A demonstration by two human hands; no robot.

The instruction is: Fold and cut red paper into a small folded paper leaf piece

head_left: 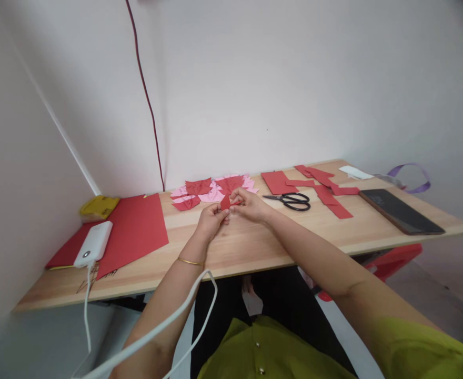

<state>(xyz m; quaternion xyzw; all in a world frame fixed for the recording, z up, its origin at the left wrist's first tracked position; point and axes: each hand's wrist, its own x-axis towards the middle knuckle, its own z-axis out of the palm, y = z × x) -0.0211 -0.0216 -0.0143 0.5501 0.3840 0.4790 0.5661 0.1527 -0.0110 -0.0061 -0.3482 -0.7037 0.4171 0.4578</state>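
Both hands meet above the middle of the desk [255, 247], pinching a small folded red paper piece [225, 202] between them. The left hand [211, 218] has its fingers [217, 209] closed on the piece's lower end; the right hand [251, 205] grips its upper edge with fingers together. Just beyond the fingers lies a pile of red and pink cut paper shapes [211, 190]. To the right of the fingers, near them, rest black scissors [292, 200], with red paper strips [326, 189] and a dark tablet [401, 211] farther right. Well to the left lie a large red sheet [137, 229] and a white power bank [94, 243]
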